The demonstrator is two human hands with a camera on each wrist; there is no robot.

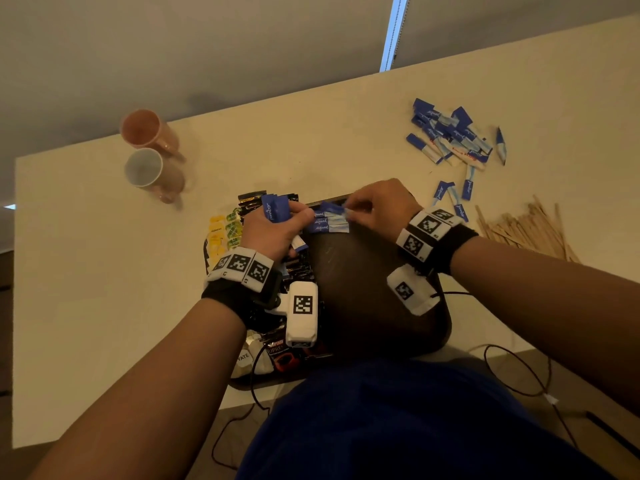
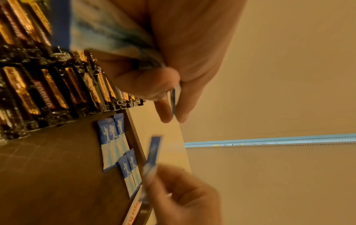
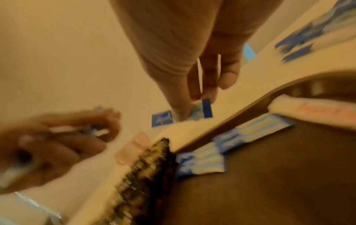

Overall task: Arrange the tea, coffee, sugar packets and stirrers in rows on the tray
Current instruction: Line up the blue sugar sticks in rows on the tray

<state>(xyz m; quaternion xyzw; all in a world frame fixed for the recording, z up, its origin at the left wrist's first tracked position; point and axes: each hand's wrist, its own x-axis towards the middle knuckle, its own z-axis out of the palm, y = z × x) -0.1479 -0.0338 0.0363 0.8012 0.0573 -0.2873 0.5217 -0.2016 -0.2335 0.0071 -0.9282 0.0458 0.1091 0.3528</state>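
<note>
The tray (image 1: 381, 306) sits at the near table (image 1: 104, 306) edge, directly in front of the person; its dark centre is bare. Along its left side lie dark coffee sachets (image 2: 48, 94) in rows, and beyond them, at the far left, yellow and green tea packets (image 1: 225, 230).

The left hand (image 1: 273, 233) is over the tray's far left part. Its fingers are curled round a stack of blue packets (image 1: 275, 207) — the stack stands up out of the fist, clear of the tray.

At the tray's far edge lies the row (image 1: 329, 220) of blue-and-white sugar packets, overlapping side by side, printed ends to the left. The left wrist view shows 2 overlapping groups of them just inside the rim.

The right hand (image 1: 381, 206) is just beside the row, over the far rim. Thumb and forefinger pinch a single packet (image 2: 154, 150) by its white end — the blue end points toward the left hand. The packet is above the rim, apart from the row.

Farther right on the table: stirrers (image 1: 526, 230) in a loose heap, then a few stray blue packets, then a larger pile (image 1: 450, 133) of them. At the far left stand 2 cups (image 1: 152, 157), touching.
</note>
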